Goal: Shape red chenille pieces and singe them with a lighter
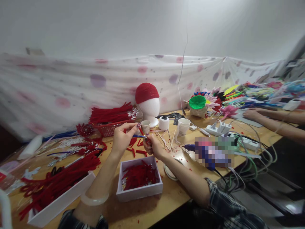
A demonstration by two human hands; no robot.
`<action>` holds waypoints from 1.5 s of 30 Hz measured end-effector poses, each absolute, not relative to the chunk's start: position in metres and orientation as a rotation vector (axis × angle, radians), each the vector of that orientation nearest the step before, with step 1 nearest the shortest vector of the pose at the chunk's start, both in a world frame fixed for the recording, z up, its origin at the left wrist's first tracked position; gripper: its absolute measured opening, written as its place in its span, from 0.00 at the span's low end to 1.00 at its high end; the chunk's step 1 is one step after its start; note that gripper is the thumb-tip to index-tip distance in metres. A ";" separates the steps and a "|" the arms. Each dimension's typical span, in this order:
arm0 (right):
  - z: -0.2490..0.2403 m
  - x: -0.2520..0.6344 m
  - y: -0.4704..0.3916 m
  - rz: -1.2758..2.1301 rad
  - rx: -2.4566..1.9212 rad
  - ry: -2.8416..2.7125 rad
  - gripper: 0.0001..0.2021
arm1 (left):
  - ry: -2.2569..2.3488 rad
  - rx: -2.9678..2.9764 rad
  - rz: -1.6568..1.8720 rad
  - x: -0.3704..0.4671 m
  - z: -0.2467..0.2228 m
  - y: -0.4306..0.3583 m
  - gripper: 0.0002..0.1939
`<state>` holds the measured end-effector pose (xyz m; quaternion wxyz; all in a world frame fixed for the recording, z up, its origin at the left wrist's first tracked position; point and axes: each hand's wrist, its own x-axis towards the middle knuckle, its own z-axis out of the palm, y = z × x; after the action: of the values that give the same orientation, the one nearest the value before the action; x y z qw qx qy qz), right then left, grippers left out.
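My left hand [125,135] pinches a short red fuzzy piece [141,130] between thumb and fingertips, above the middle of the table. Just right of it, my right hand [152,144] is closed around a small lighter-like object, mostly hidden by the fingers, its top close under the red piece. Below both hands sits a white box [139,194] holding many short red pieces [139,175]. Several more short red pieces [141,152] lie on the table behind this box. A white foam head [150,109] in a red cap [147,92] stands beyond.
At left are a long white box [63,200] of red stems and a red basket [108,128]. Paper cups [184,126], a white bottle [164,123] and sticks stand or lie behind. To the right are a glue gun [207,154], cables, power strips [218,128] and another person's hands [252,113].
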<state>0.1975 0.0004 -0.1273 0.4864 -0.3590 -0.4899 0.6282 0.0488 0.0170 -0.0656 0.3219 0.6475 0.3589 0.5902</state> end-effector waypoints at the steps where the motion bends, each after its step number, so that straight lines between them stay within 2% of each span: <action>1: -0.127 0.197 0.000 1.527 -0.869 -1.198 0.22 | 0.940 1.693 1.548 0.049 -0.065 0.017 0.13; 22: -0.126 0.197 -0.002 1.563 -0.840 -1.209 0.24 | 0.951 1.708 1.541 0.050 -0.065 0.015 0.14; 28: -0.121 0.202 0.001 1.571 -0.739 -1.024 0.27 | 0.918 1.595 1.522 0.053 -0.062 0.011 0.11; 33: -0.117 0.201 -0.001 1.504 -0.589 -0.881 0.19 | 0.995 1.843 1.601 0.056 -0.066 0.008 0.07; 36: -0.117 0.198 -0.003 1.423 -0.558 -0.884 0.19 | 0.937 2.017 1.605 0.060 -0.070 0.007 0.05; 42: -0.119 0.200 0.001 1.381 -0.572 -0.901 0.20 | 0.882 2.128 1.421 0.058 -0.069 0.010 0.05; 45: -0.120 0.203 0.002 1.314 -0.625 -0.995 0.17 | 0.901 2.012 1.256 0.050 -0.064 0.015 0.10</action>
<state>0.2026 0.0015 -0.1203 0.6362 -0.2735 -0.4357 0.5750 0.0499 0.0150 -0.0642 0.2974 0.7571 0.3390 0.4726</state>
